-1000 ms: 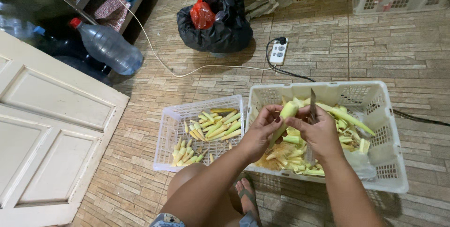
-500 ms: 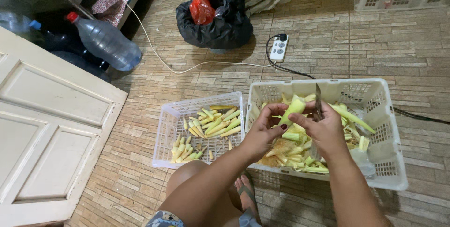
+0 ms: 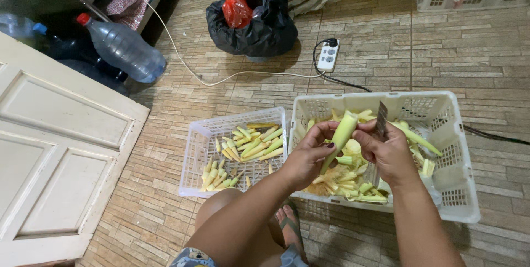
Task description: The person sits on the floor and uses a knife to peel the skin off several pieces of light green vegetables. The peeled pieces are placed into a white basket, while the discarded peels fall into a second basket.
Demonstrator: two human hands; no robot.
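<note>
You're gripping a baby corn ear (image 3: 342, 134) in your left hand (image 3: 306, 159), right hand (image 3: 386, 154) pinching a knife (image 3: 381, 119) — small basket (image 3: 193, 151) holding peeled cobs, husks piling in the large basket (image 3: 458, 134).

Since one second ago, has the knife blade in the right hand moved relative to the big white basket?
Yes. The knife blade in the right hand now rises above the far rim of the big white basket; earlier it stayed lower, inside the basket.

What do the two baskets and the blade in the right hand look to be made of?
Both the small basket and the large basket look like moulded white plastic with a matt finish: thin lattice walls, rounded rims. The blade in the right hand seems metal, dull grey and flat; it is too small to be sure.
</note>
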